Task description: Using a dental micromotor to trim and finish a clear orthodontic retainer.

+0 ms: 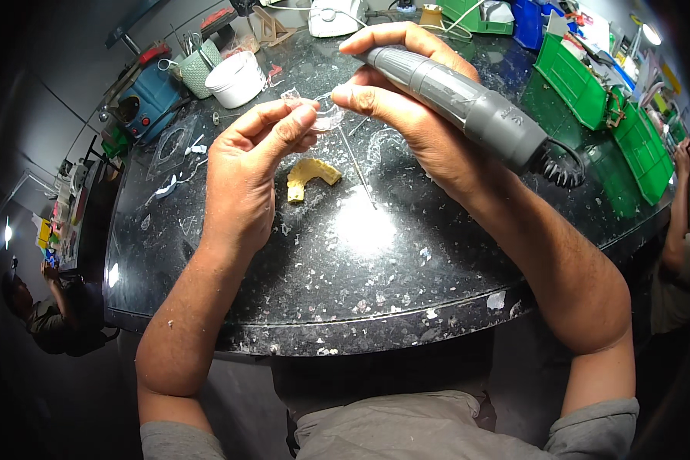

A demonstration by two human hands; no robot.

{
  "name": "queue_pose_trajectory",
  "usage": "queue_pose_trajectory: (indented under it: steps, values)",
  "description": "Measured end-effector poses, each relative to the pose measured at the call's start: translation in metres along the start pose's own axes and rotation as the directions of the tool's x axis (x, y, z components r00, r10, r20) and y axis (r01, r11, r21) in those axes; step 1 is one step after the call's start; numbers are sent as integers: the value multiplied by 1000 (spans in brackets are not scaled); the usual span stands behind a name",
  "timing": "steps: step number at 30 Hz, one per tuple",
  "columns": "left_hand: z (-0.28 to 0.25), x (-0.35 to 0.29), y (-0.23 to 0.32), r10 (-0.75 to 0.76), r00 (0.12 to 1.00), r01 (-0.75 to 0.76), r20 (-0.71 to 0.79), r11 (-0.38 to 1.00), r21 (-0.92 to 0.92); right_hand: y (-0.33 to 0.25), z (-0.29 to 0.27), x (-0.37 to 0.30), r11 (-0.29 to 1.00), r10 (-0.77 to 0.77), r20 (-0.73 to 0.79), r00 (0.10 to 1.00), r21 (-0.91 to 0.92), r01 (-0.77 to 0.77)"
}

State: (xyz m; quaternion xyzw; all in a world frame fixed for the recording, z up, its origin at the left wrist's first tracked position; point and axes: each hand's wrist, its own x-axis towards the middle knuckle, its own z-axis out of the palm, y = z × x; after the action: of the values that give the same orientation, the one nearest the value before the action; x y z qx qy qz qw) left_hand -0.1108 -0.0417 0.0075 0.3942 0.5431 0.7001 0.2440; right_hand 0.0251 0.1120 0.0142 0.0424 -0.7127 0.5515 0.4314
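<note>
Trimming in hand, judging by the grip: right hand (406, 100) clamped around a grey rotary handpiece (468, 103), left hand (257, 153) pinching a small clear plastic piece (322, 116) between thumb and fingertips, just above the benchtop. Bur tip hidden, possibly touching the piece. Next calls for a steady, light approach along the edge. Below, a dark speckled benchtop (345, 284) littered with pale chips; green bins (571, 80) at right, a white tub (236, 79), a yellow dental cast (308, 176), a thin metal rod (358, 172).
</note>
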Motion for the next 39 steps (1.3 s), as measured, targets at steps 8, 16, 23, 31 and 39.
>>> queue_pose_trajectory:
  steps: [8,16,23,31,39]
  values:
    - [-1,1,7,11,1000,-11,-6,999,-41,-13,8,-1,976,187,-25,982,114,-183]
    - [-2,-1,5,2,998,4,63,995,-98,-6,15,-4,989,-122,-120,985,64,130]
    - [-2,0,3,-18,996,28,90,994,-110,-13,15,-7,998,-20,-123,992,62,27]
    - [-4,1,3,16,992,0,127,992,-123,-14,15,-7,996,-53,-102,993,62,60]
    - [-3,0,4,15,990,2,138,992,-125,-9,14,-6,991,-129,-101,987,8,130]
